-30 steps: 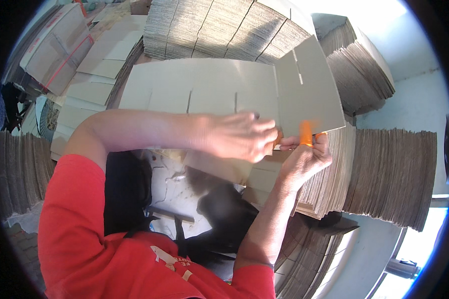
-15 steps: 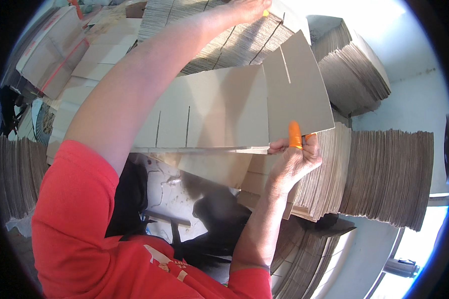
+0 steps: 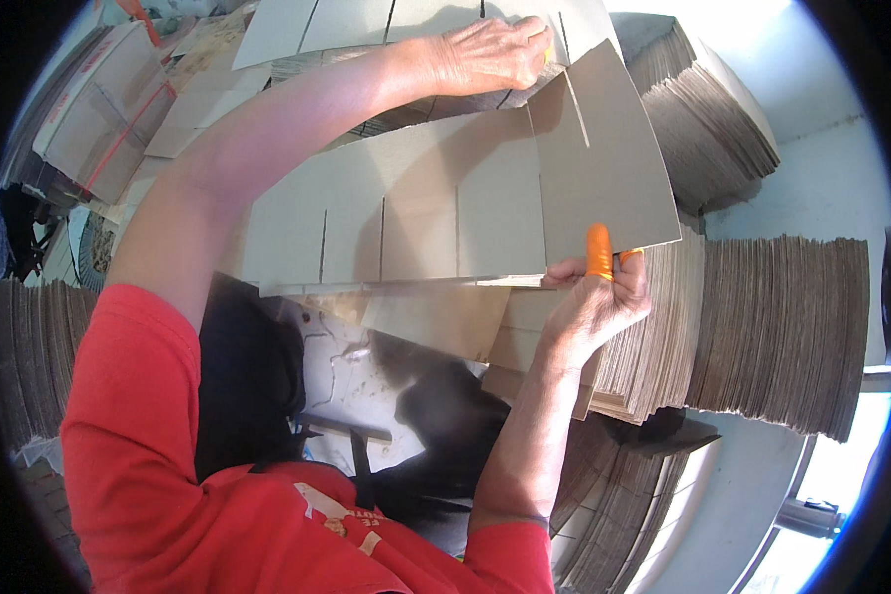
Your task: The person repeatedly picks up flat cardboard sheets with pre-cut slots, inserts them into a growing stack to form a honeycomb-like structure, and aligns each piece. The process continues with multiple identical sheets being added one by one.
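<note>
My right hand point(image 3: 600, 297), with orange covers on two fingers, grips a slotted cardboard sheet point(image 3: 500, 213) by its near edge. The sheet's right end is bent up at a crease and has one slot. My left arm reaches across to the far side, where my left hand point(image 3: 500, 54) is closed on the near edge of a second slotted cardboard sheet point(image 3: 351, 22). A bit of yellow shows at its fingertips, which are partly hidden. That second sheet is tilted up above a stack of cardboard point(image 3: 406, 111).
Tall stacks of cut cardboard stand at the right point(image 3: 782, 332), far right point(image 3: 698, 109) and left point(image 3: 40, 346). A clear plastic-sided box point(image 3: 104, 109) sits at the far left. More cardboard sheets point(image 3: 436, 322) lie below the held one.
My left hand has come nearer, bringing a slotted sheet up off the far stack. My right hand and its sheet have shifted slightly right and away from me.
</note>
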The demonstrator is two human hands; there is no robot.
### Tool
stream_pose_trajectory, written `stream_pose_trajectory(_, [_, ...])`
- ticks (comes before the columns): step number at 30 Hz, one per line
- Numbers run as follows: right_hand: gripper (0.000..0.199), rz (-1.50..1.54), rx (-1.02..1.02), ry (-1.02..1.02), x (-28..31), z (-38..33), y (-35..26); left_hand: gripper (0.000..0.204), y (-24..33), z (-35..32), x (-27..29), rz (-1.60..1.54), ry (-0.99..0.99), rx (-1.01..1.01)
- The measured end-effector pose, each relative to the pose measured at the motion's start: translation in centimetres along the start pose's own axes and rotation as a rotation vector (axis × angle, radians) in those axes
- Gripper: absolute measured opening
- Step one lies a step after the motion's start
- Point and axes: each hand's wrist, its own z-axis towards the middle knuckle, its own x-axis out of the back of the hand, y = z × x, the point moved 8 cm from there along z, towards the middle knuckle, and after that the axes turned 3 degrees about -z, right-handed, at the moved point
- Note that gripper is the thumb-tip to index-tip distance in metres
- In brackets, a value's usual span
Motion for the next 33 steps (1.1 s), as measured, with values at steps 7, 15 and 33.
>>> stream_pose_trajectory(7, [0.031, -0.075, 0.082, -0.002, -0.3, -0.1, -0.7, 0.010, 3.6, -1.4, 2.9, -0.340, 0.137, 0.007])
stream_pose_trajectory(15, [0.022, -0.392, 0.254, -0.085, -1.2, -0.7, -1.8, 0.026, 8.1, -2.4, 8.2, -0.385, 0.184, -0.075])
stream_pose_trajectory(33, [0.036, -1.043, 0.405, -0.294, -5.5, 0.2, -9.1, 0.116, 12.0, -16.3, 13.4, -1.000, -0.683, 0.532])
